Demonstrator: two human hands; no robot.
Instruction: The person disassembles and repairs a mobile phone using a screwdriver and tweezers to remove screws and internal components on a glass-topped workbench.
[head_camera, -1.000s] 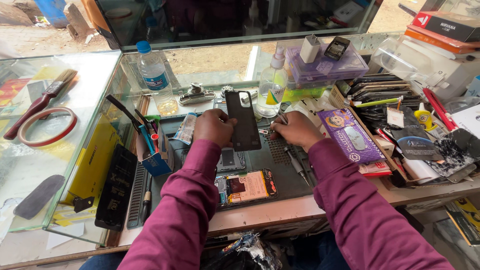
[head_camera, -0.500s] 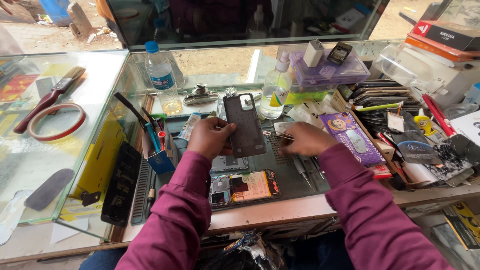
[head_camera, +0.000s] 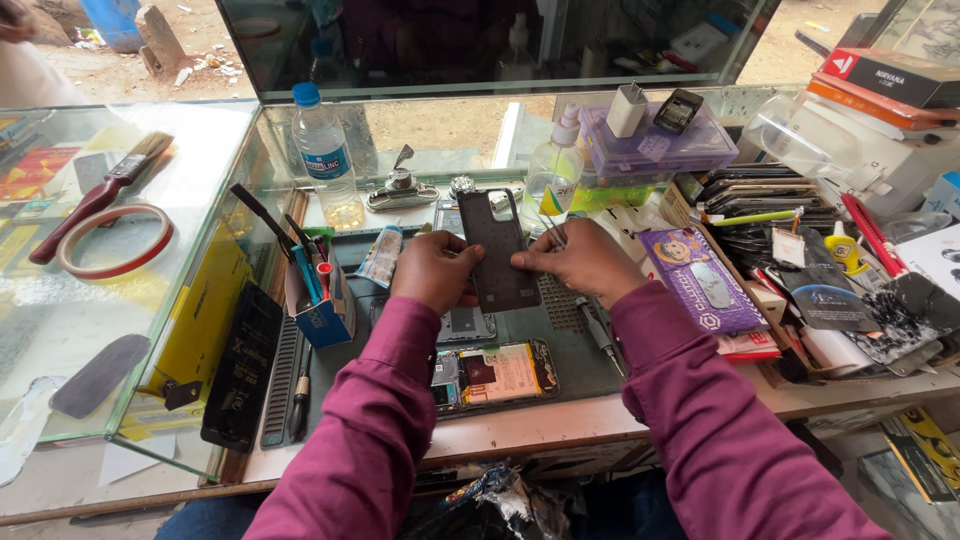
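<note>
I hold a dark grey phone back cover (head_camera: 497, 250) upright between both hands over the work mat (head_camera: 560, 345). My left hand (head_camera: 434, 270) pinches its left edge and my right hand (head_camera: 576, 260) pinches its right edge. Below my hands an opened phone (head_camera: 495, 373) lies flat on the mat with its orange and grey insides showing. A small grey part (head_camera: 467, 322) lies just under my left hand. Both my sleeves are maroon.
A plastic water bottle (head_camera: 326, 158) and a clear squeeze bottle (head_camera: 553, 178) stand behind. A blue tool holder (head_camera: 318, 300) sits left. Stacked phone parts and boxes (head_camera: 790, 240) crowd the right. A brush (head_camera: 100, 195) and tape ring (head_camera: 112, 240) lie on the glass counter.
My hands have kept hold of the back cover; the right hand now grips its right edge instead of resting beside it. The view has shifted slightly.
</note>
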